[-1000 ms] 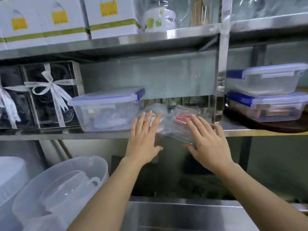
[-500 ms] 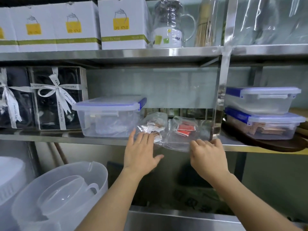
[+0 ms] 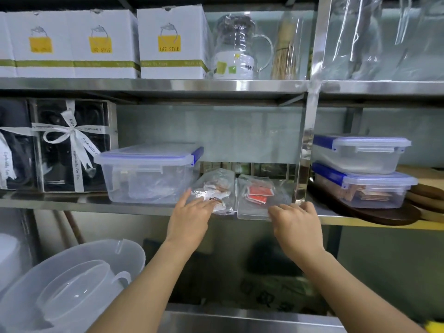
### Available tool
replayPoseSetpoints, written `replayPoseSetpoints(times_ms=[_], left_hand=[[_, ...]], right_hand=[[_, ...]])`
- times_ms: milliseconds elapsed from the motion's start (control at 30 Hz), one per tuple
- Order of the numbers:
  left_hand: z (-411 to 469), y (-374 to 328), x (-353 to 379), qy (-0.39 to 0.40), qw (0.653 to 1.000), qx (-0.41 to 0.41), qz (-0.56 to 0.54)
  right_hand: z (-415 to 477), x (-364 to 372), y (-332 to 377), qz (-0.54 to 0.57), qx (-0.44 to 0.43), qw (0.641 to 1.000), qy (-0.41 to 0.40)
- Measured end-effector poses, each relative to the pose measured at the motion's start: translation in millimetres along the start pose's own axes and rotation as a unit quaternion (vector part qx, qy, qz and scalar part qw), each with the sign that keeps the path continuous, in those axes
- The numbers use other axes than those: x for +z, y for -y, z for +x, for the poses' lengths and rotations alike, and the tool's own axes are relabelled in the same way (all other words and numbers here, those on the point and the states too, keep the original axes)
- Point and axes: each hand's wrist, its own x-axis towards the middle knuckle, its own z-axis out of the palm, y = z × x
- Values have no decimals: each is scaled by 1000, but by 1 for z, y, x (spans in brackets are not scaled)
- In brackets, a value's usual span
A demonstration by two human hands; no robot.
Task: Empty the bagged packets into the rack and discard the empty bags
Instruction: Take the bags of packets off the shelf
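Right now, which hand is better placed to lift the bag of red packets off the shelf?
Right. The right hand curls its fingers at the front edge of the bag of red packets, directly before it. The left hand rests on the other bag, beside it, and would have to cross over.

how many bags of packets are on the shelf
2. The bag of pale packets lies at the left hand, right of the lidded tub; the bag of red packets lies beside it, at the right hand. Others may be hidden behind.
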Motion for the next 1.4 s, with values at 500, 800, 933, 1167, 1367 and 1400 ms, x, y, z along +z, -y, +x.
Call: replayPoseSetpoints(times_ms=[500, 800, 933, 1167, 1367, 1400], left_hand=[[-11, -7, -190, -53, 997, 25, -42], [-85, -30, -247, 83, 978, -49, -187], [-137, -49, -250, 152, 958, -61, -236], [-198, -62, -256, 137, 941, -111, -291], [-261, -82, -274, 78, 942, -102, -309], [-281, -88, -272, 90, 946, -85, -299]], right_hand=[[-23, -147, -24, 90, 55, 988, -110], [-104, -201, -8, 95, 37, 993, 56], [-156, -201, 8, 83, 17, 989, 123], [-213, -208, 24, 65, 12, 993, 101], [-272, -205, 31, 83, -32, 993, 83], [-290, -201, 31, 77, -51, 989, 111]])
